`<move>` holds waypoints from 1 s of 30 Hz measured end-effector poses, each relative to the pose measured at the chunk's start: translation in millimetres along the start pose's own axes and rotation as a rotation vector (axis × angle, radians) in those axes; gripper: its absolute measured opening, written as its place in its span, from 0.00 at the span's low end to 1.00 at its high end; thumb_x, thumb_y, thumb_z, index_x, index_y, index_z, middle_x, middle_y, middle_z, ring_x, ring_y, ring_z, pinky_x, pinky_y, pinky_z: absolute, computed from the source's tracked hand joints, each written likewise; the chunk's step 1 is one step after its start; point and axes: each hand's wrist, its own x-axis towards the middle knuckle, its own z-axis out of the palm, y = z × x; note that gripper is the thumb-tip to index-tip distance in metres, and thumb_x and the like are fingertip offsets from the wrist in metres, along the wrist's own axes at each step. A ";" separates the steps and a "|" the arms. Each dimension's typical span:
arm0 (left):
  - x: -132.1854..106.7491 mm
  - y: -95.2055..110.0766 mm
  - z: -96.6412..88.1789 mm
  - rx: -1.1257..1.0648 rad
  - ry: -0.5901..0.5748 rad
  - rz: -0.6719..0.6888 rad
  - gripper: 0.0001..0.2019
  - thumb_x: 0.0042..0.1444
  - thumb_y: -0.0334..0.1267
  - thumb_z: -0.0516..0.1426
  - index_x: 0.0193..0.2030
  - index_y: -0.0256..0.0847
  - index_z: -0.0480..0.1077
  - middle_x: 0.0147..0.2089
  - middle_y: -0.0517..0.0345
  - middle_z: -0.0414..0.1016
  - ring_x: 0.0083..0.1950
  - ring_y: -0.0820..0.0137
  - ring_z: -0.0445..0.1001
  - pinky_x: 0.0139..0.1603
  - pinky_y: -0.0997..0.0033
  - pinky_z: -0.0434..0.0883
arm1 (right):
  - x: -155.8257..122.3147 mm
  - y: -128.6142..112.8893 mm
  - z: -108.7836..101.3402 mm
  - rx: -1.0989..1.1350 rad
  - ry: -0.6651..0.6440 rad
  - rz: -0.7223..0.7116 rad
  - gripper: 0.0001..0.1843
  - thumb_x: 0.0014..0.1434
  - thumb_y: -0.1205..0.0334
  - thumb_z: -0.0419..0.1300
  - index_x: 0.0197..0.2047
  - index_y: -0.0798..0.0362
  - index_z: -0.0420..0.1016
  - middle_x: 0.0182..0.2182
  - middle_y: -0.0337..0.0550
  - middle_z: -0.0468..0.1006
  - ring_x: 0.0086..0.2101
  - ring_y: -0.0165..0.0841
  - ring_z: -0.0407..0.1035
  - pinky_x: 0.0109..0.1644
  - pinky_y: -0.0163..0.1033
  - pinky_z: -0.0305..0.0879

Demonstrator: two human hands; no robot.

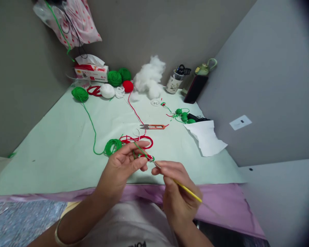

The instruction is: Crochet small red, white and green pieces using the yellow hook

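Observation:
My left hand [126, 161] pinches a small red, white and green crochet piece [149, 157] between thumb and fingers. A strand of green yarn [138, 147] runs over its raised index finger to the piece. In my right hand [179, 187] is a crochet hook [186, 190] with a yellow handle, held like a pen. Its metal tip meets the piece's edge; the exact stitch is too small to make out. Just beyond my left hand lie a loose green yarn coil [112, 146] and red yarn loops [148, 140].
Orange-handled thread snips [154, 127] lie mid-table. Behind stand a tissue box [92, 72], green yarn balls [115, 78], a red ball [128, 86], a white ball [107, 91], white stuffing [149, 77], a pen cup [173, 83] and a phone [195, 89]. Torn paper [206, 138] lies right.

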 end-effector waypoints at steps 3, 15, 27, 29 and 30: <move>0.4 7.8 3.3 -0.107 -0.024 -0.093 0.14 0.57 0.38 0.72 0.50 0.48 0.87 0.37 0.59 0.78 0.34 0.74 0.77 0.39 0.75 0.75 | 0.0 -1.4 -2.2 -0.084 -0.038 -0.078 0.19 0.71 0.70 0.61 0.55 0.36 0.85 0.48 0.43 0.87 0.43 0.36 0.82 0.45 0.45 0.81; 3.6 4.4 1.7 -0.068 -0.023 -0.052 0.11 0.59 0.37 0.70 0.48 0.51 0.87 0.38 0.60 0.78 0.33 0.76 0.72 0.39 0.76 0.71 | 5.1 2.8 -0.9 0.080 -0.001 0.059 0.13 0.71 0.64 0.63 0.50 0.38 0.87 0.43 0.43 0.88 0.40 0.37 0.82 0.44 0.45 0.81; 2.2 -1.3 -0.3 0.024 -0.006 -0.050 0.14 0.56 0.38 0.72 0.50 0.50 0.86 0.36 0.58 0.75 0.36 0.71 0.70 0.38 0.74 0.70 | 18.8 2.4 3.7 0.268 0.016 0.189 0.07 0.68 0.60 0.67 0.45 0.40 0.89 0.40 0.41 0.88 0.32 0.32 0.80 0.39 0.40 0.79; 1.8 -1.4 0.2 0.024 -0.014 -0.088 0.15 0.57 0.39 0.72 0.52 0.50 0.86 0.34 0.60 0.73 0.33 0.73 0.68 0.34 0.76 0.68 | 19.5 6.0 1.5 0.208 0.031 0.155 0.08 0.69 0.62 0.67 0.45 0.40 0.89 0.39 0.41 0.88 0.32 0.32 0.80 0.40 0.41 0.78; 1.9 -1.4 0.2 0.022 -0.011 -0.101 0.16 0.57 0.40 0.72 0.53 0.50 0.86 0.34 0.60 0.73 0.32 0.74 0.66 0.32 0.77 0.66 | 19.3 7.1 0.5 0.178 0.036 0.139 0.09 0.69 0.62 0.66 0.45 0.40 0.89 0.38 0.41 0.87 0.32 0.32 0.79 0.40 0.42 0.78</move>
